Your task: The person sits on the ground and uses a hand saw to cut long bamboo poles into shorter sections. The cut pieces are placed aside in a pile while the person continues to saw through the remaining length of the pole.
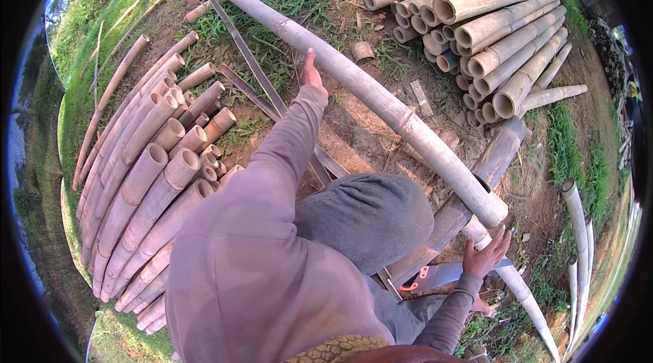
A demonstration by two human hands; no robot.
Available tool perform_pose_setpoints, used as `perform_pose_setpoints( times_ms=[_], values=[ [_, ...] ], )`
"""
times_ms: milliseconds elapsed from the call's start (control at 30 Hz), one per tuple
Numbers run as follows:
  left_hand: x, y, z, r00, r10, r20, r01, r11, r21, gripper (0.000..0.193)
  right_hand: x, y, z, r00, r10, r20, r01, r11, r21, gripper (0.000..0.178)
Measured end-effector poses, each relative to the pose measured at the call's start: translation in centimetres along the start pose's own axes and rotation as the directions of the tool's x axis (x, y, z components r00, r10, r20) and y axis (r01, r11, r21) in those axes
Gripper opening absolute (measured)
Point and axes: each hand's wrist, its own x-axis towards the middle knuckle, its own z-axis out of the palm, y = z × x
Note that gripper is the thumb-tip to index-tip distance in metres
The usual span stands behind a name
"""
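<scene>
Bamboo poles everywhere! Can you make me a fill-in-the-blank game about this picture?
1. The left hand touches the long ____ pole.
2. The right hand is spread ____ near the pole's cut end.
3. The pole's cut end rests on a darker ____.
4. Two stacks of cut bamboo lie on the ____.

Missing words: bamboo; open; post; ground

A single head-worn fisheye view looks steeply down over the person's own chest and sleeves, close to the long pole (381, 101) held across the ground. Its wide rim bends the bamboo stacks (146, 179) at left and upper right.
</scene>
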Motion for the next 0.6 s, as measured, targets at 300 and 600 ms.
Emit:
perform_pose_setpoints(
  times_ms=[300, 600],
  values=[
    [-0.3, -0.9, 2.7, 0.961, -0.050, 0.272, 0.070, 0.995, -0.066, 0.063, 4.3, 4.2, 0.9, 0.981, -0.109, 0.160, 0.109, 0.994, 0.014, 0.093],
    [-22.4, 1.5, 16.7, 0.677, -0.156, 0.719, 0.066, 0.986, 0.151, 0.051, -14.2, 12.3, -8.6, 0.998, 0.028, 0.054, -0.035, 0.990, 0.138, 0.091]
  ],
)
